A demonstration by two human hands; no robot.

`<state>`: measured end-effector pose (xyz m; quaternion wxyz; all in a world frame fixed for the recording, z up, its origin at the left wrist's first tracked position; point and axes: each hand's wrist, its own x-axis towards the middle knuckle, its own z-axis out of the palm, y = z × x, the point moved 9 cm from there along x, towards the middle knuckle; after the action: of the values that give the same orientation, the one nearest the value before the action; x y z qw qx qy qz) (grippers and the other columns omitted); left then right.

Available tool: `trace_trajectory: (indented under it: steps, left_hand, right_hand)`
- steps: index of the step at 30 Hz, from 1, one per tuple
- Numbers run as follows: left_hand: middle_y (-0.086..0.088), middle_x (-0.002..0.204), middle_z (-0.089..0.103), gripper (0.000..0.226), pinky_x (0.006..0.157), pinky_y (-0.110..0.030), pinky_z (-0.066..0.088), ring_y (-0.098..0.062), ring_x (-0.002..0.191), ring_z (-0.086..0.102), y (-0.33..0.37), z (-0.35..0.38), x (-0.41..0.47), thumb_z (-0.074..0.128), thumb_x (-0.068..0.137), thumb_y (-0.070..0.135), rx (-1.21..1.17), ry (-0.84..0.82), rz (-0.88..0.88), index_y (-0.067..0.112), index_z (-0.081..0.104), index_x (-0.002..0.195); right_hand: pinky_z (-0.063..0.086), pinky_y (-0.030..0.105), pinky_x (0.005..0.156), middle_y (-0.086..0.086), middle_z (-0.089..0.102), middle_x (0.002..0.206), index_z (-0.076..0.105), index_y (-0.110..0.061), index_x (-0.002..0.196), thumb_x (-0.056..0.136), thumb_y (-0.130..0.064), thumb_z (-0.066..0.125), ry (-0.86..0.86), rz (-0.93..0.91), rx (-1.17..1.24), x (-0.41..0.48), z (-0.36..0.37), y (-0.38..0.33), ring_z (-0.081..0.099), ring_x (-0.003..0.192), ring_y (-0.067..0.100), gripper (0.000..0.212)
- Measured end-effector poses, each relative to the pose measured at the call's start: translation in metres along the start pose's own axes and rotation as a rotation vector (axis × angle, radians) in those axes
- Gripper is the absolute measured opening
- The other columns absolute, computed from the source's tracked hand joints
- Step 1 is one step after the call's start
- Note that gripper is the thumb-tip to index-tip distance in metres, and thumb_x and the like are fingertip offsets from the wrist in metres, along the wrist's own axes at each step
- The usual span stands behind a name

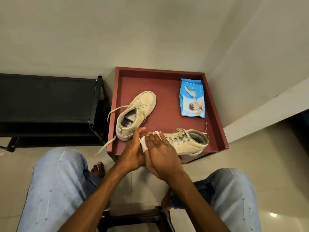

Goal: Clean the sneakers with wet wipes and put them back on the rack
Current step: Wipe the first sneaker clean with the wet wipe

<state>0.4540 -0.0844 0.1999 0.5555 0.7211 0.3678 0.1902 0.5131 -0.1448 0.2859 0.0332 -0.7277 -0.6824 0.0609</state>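
Two beige high-top sneakers are on a low maroon table [167, 114]. The far sneaker [138, 113] stands upright, its toe pointing away and its laces trailing off the left edge. The near sneaker [189, 141] lies on its side at the front edge, with its opening to the right. My left hand [132, 153] grips its toe end, thumb raised. My right hand [160, 151] lies over the toe with fingers spread, pressing a white wet wipe [143, 144] onto the shoe. A blue pack of wet wipes [192, 99] lies at the back right of the table.
A black shoe rack [50, 97] stands to the left of the table, against the wall. My knees in light jeans frame the bottom of the view, bare feet on the tiled floor. A dark stool [133, 218] is under me. Walls close in behind and to the right.
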Motion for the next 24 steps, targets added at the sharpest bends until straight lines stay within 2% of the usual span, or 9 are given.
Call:
trace_trajectory:
  steps: [2, 5, 8, 10, 12, 15, 17, 20, 24]
  left_hand:
    - [0.029, 0.13, 0.043, 0.096, 0.097, -0.002, 0.036, 0.015, 0.124, 0.045, -0.004, 0.001, 0.001, 0.087, 0.07, 0.017, -0.024, -0.015, -0.026, 0.045, 0.022, 0.135]
    - [0.021, 0.136, 0.044, 0.106, 0.1, -0.001, 0.033, 0.013, 0.124, 0.044, -0.003, 0.003, -0.002, 0.091, 0.064, 0.033, 0.01, -0.045, 0.0, 0.029, 0.023, 0.146]
    - [0.011, 0.139, 0.051, 0.103, 0.104, -0.012, 0.039, 0.001, 0.126, 0.049, 0.008, 0.0, -0.004, 0.088, 0.059, 0.05, 0.066, -0.025, 0.078, 0.022, 0.039, 0.144]
    - [0.014, 0.131, 0.058, 0.091, 0.1, -0.014, 0.044, 0.006, 0.121, 0.053, 0.012, -0.002, -0.004, 0.093, 0.059, 0.043, 0.061, -0.012, 0.098, 0.026, 0.048, 0.137]
    - [0.018, 0.125, 0.06, 0.086, 0.094, -0.008, 0.044, 0.01, 0.116, 0.055, 0.014, -0.004, -0.003, 0.097, 0.058, 0.035, 0.058, 0.009, 0.104, 0.028, 0.051, 0.131]
    - [0.015, 0.124, 0.063, 0.089, 0.094, -0.016, 0.049, 0.001, 0.116, 0.059, 0.012, -0.003, -0.001, 0.098, 0.056, 0.037, 0.053, 0.01, 0.097, 0.022, 0.054, 0.132]
    - [0.016, 0.123, 0.064, 0.086, 0.094, -0.019, 0.051, -0.002, 0.115, 0.061, 0.014, -0.003, -0.002, 0.098, 0.057, 0.034, 0.054, 0.01, 0.111, 0.023, 0.055, 0.13]
    - [0.013, 0.124, 0.064, 0.084, 0.094, -0.02, 0.05, -0.004, 0.115, 0.061, 0.016, -0.003, -0.002, 0.098, 0.058, 0.031, 0.055, 0.015, 0.127, 0.023, 0.055, 0.13]
    - [0.014, 0.127, 0.063, 0.09, 0.096, -0.022, 0.051, -0.003, 0.117, 0.06, 0.013, -0.002, -0.001, 0.098, 0.057, 0.031, 0.037, 0.011, 0.108, 0.022, 0.053, 0.135]
  right_hand:
    - [0.022, 0.038, 0.12, 0.018, 0.064, 0.132, 0.059, 0.0, 0.131, 0.09, -0.027, 0.039, 0.006, -0.031, 0.009, -0.014, -0.001, -0.009, 0.058, 0.126, 0.029, 0.053]
    - [0.022, 0.035, 0.118, 0.013, 0.067, 0.129, 0.065, -0.005, 0.127, 0.088, -0.024, 0.042, 0.02, -0.059, 0.056, -0.037, -0.007, -0.009, 0.061, 0.123, 0.023, 0.049]
    - [0.026, 0.031, 0.119, 0.007, 0.071, 0.121, 0.067, -0.01, 0.122, 0.088, -0.017, 0.048, 0.069, -0.052, 0.202, -0.05, -0.023, 0.0, 0.064, 0.113, 0.016, 0.04]
    - [0.032, 0.029, 0.117, 0.004, 0.072, 0.118, 0.068, -0.012, 0.122, 0.09, -0.013, 0.048, 0.136, 0.043, 0.388, -0.056, -0.038, 0.016, 0.062, 0.108, 0.012, 0.038]
    - [0.049, 0.025, 0.097, -0.007, 0.073, 0.103, 0.07, -0.018, 0.116, 0.092, -0.014, 0.043, 0.21, 0.195, 0.583, -0.061, -0.051, 0.038, 0.062, 0.093, 0.006, 0.035]
    - [0.046, 0.028, 0.064, -0.014, 0.062, 0.077, 0.067, -0.022, 0.1, 0.094, -0.015, 0.039, 0.337, 0.341, 0.725, -0.058, -0.062, 0.066, 0.056, 0.07, 0.008, 0.029]
    - [0.052, 0.034, 0.078, -0.007, 0.07, 0.09, 0.069, -0.016, 0.114, 0.093, -0.018, 0.035, 0.358, 0.32, 0.63, -0.046, -0.068, 0.068, 0.061, 0.079, 0.012, 0.039]
    - [0.043, 0.048, 0.109, 0.01, 0.072, 0.114, 0.067, -0.007, 0.118, 0.09, -0.02, 0.037, 0.314, 0.181, 0.162, -0.018, -0.067, 0.056, 0.064, 0.113, 0.028, 0.043]
    - [0.028, 0.061, 0.114, 0.017, 0.074, 0.102, 0.069, -0.004, 0.105, 0.088, -0.024, 0.044, -0.043, 0.179, -0.236, 0.008, -0.019, 0.055, 0.062, 0.117, 0.036, 0.036]
